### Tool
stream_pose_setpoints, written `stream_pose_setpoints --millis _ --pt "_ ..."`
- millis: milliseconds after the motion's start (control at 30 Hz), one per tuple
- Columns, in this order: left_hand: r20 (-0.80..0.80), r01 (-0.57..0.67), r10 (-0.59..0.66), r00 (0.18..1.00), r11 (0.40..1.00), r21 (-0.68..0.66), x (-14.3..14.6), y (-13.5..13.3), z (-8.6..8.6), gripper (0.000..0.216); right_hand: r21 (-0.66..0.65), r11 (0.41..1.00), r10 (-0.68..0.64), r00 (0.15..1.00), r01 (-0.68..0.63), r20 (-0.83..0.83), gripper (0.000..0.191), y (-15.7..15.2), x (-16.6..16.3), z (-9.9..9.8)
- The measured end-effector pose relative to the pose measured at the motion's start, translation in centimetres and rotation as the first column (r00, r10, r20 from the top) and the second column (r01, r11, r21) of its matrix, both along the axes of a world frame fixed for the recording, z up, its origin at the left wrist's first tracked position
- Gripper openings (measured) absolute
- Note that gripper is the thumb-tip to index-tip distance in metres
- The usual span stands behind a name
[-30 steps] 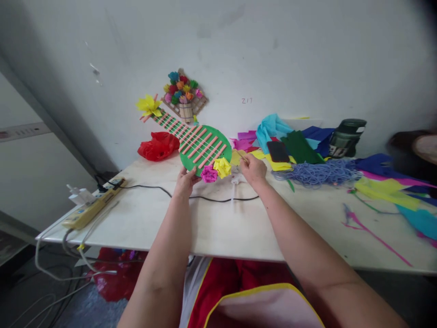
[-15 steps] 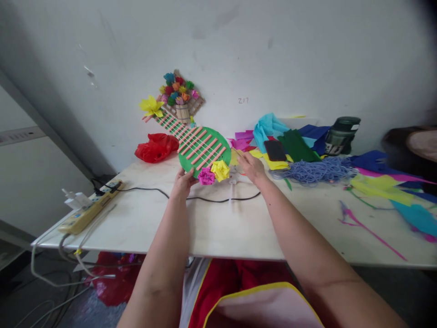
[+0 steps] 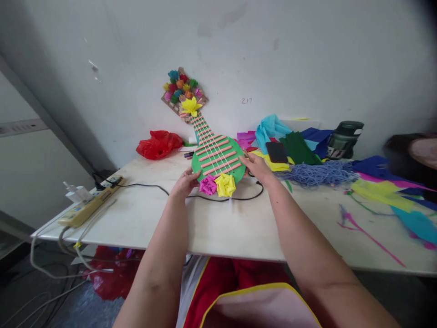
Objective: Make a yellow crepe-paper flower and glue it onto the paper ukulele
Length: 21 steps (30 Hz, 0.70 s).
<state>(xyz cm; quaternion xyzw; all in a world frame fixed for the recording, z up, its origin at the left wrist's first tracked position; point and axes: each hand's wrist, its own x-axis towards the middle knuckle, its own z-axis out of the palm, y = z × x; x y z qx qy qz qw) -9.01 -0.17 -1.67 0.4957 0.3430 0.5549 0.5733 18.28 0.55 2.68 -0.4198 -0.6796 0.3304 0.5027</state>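
Note:
Between my two hands stands a green craft lute [image 3: 215, 154], tilted with its neck toward the wall. Pinkish strips cross its body and white strings run down it. A yellow paper flower [image 3: 191, 106] tops the neck. At the lower edge sit a magenta paper flower [image 3: 208, 185] and a yellow paper rose [image 3: 226, 185]. My left hand [image 3: 185, 183] grips the lower left rim, fingers partly hidden behind it. My right hand [image 3: 256, 166] is closed on the right rim, thumb on the front. A colourful flower-basket craft [image 3: 184, 86] leans on the wall behind, partly covered by the lute's top.
On the left lie a red plastic bag [image 3: 159, 145] and a power strip [image 3: 90, 200]; its black cable [image 3: 150, 185] crosses the table. To the right are a phone [image 3: 276, 152], crepe paper [image 3: 300, 148], blue-grey cord [image 3: 317, 174] and a dark bottle [image 3: 345, 139].
The lute has turned more upright, its top swinging right in front of the flower-basket craft. My right hand has moved from beside the rim to gripping it. My left hand still holds the lower left.

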Motion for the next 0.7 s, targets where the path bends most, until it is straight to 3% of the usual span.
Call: stream_pose_setpoints --millis 200,400,567,700 --pt "-0.027 0.051 -0.05 0.998 0.999 0.011 0.1 -0.3 0.2 0.048 0.024 0.995 0.101 0.994 -0.099 -0.053 0.034 -0.3 0.0 0.0" --pt "0.005 0.018 -0.018 1.0 0.999 0.04 0.3 -0.2 0.3 0.052 -0.036 0.98 0.181 0.948 -0.196 -0.261 0.038 -0.7 -0.6 0.2" --pt "0.127 -0.055 0.058 0.99 0.998 -0.031 0.5 0.3 0.4 0.055 -0.021 0.991 0.112 0.919 -0.13 -0.378 0.044 0.5 -0.3 -0.2" --pt "0.111 0.026 -0.015 0.994 0.995 -0.099 0.7 0.5 0.4 0.051 0.025 1.0 0.013 0.895 -0.002 -0.446 0.046 1.6 0.3 -0.4"
